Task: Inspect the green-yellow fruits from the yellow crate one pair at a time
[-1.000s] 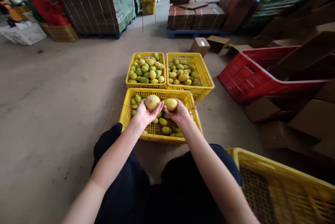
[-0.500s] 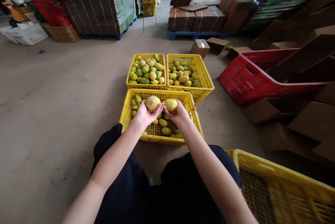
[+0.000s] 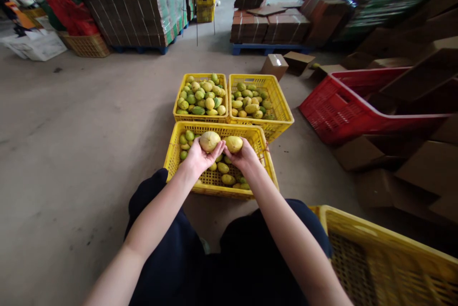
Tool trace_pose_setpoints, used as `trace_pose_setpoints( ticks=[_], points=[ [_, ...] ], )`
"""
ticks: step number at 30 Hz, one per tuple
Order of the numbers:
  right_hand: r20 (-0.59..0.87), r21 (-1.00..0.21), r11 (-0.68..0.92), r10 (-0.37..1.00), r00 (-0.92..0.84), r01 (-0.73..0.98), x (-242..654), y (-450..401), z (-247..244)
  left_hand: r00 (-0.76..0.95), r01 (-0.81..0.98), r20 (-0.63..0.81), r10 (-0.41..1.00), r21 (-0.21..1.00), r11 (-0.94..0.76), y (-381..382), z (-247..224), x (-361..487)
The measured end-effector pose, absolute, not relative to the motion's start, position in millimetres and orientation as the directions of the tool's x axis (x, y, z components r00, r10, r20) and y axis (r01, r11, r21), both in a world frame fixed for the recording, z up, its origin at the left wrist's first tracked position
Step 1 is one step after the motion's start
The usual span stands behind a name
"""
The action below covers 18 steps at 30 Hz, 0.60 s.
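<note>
Cupped round fruit (image 3: 210,141) in half-open left hand (image 3: 200,158) and oval fruit (image 3: 234,144) in half-open right hand (image 3: 246,156), above crate (image 3: 222,191) at twelve o'clock, leaving neither set down.

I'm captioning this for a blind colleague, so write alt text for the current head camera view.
A person's left hand and right hand each hold a yellowish fruit above a yellow crate partly filled with similar fruit. Two more fruit-filled yellow crates stand just beyond, with a red crate and cardboard boxes to the right.
</note>
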State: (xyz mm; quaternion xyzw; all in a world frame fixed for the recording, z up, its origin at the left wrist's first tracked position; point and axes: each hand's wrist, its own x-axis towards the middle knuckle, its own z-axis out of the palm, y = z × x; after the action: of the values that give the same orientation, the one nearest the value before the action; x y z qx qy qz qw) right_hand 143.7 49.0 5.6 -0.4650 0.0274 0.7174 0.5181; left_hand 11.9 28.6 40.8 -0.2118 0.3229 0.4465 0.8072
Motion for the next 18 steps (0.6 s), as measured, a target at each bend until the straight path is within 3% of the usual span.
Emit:
trace_pose_setpoints(
  ticks=[18],
  points=[
    [-0.649,-0.506,-0.437,0.760,-0.005,-0.744,144.6,46.1,13.9,0.363,-0.858,-0.728,0.581,-0.019,0.513,28.7,43.1,10.2]
  ],
)
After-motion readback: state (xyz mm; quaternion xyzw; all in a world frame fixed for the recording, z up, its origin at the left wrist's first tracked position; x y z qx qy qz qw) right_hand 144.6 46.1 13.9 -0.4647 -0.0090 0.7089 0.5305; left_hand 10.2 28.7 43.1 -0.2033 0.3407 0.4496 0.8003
